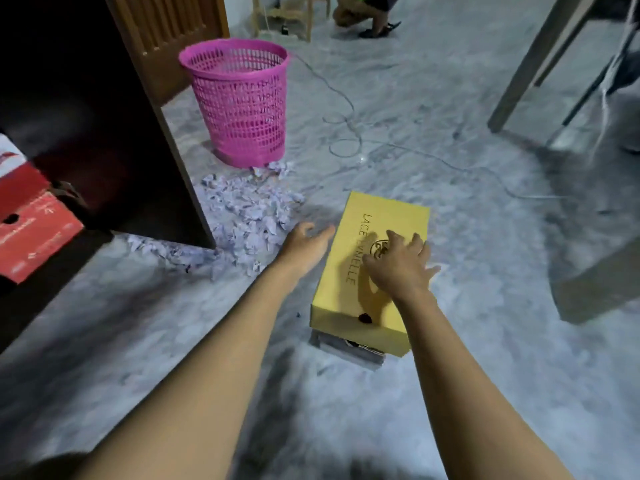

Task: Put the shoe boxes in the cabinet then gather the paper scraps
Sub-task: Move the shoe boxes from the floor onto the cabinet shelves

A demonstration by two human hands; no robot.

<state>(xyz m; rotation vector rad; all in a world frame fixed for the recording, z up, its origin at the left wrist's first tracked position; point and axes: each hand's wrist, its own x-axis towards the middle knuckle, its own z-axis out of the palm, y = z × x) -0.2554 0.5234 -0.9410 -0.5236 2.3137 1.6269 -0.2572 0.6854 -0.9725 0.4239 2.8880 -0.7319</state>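
A yellow shoe box [388, 216] lies on the grey floor at the centre, on top of a darker box [349, 351] that shows only at its near end. My right hand [401, 265] hovers over the yellow lid with fingers spread, touching or just above it. My left hand [304, 242] is open beside the box's left edge, holding nothing. A red shoe box [31, 226] sits inside the dark open cabinet [104, 161] at the left. Torn pale paper scraps [249, 209] are heaped on the floor between the cabinet and the yellow box.
A pink mesh waste basket [239, 98] stands behind the scraps beside the wooden cabinet door [166, 36]. A thin cable [346, 133] loops across the floor. Table legs [530, 64] rise at the right. A crouching person [367, 12] is at the far back.
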